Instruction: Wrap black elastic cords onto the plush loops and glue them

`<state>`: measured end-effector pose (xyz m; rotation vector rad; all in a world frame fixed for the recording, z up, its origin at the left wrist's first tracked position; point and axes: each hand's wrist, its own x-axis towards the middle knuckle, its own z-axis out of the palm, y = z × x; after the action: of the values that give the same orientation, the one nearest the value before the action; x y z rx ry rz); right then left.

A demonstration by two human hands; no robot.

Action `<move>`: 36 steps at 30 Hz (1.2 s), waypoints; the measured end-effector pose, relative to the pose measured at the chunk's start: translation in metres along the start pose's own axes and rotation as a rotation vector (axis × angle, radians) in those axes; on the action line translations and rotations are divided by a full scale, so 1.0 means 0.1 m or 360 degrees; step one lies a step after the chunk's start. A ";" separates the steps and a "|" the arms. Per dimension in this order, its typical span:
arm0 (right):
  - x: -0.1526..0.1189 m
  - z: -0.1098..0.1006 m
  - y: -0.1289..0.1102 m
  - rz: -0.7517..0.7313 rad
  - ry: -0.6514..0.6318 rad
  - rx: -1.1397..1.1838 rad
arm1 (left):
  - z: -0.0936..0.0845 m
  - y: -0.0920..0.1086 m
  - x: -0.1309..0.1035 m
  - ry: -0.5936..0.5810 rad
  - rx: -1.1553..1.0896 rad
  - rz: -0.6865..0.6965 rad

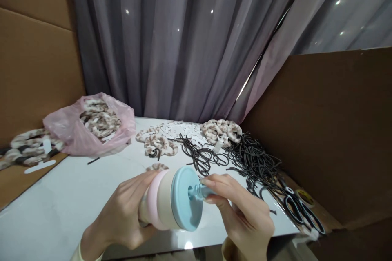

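Note:
My left hand (124,206) is wrapped round the body of a pink-and-cream lidded cup (161,200), which is tilted on its side above the front of the table. Its round light-blue lid (180,204) faces right. From the lid's centre sticks out a light-blue stem, like a straw or spout (199,191). My right hand (245,212) pinches this stem between thumb and fingers. Just behind the cup lies a fuzzy brown-and-white loop (157,166), partly hidden. Farther back are more fuzzy loops (161,144) and loose dark cords (199,155).
A pink plastic bag (72,130) of fuzzy loops stands at back left. On the right are a heap of dark cords (254,161), scissors (303,212) and a tape roll (305,198). Cardboard walls (330,130) flank the white table (61,208); a grey curtain (183,49) hangs behind.

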<state>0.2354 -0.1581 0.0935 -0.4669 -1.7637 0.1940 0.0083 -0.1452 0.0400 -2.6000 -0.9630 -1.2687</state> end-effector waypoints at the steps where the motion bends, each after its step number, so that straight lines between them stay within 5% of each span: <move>1: 0.00 0.00 0.01 0.0000 -0.0005 0.0016 | 0.00 0.00 0.00 -0.0003 -0.0018 -0.0007; 11: 0.01 0.08 0.07 0.0013 -0.0167 -0.0004 | 0.06 0.01 -0.02 0.0092 -0.0019 -0.0081; 30: -0.04 -0.13 0.07 -0.0046 -0.0618 -0.0149 | -0.01 0.06 0.00 -0.0345 -0.0405 -0.0360; 36: -0.03 -0.10 0.04 0.0119 -0.0598 -0.0145 | 0.03 0.06 -0.01 -0.0341 -0.0461 -0.0429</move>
<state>0.2463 -0.1570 0.0916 -0.5917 -2.1306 0.2679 0.0140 -0.1496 0.0383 -2.9571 -1.2925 -1.2912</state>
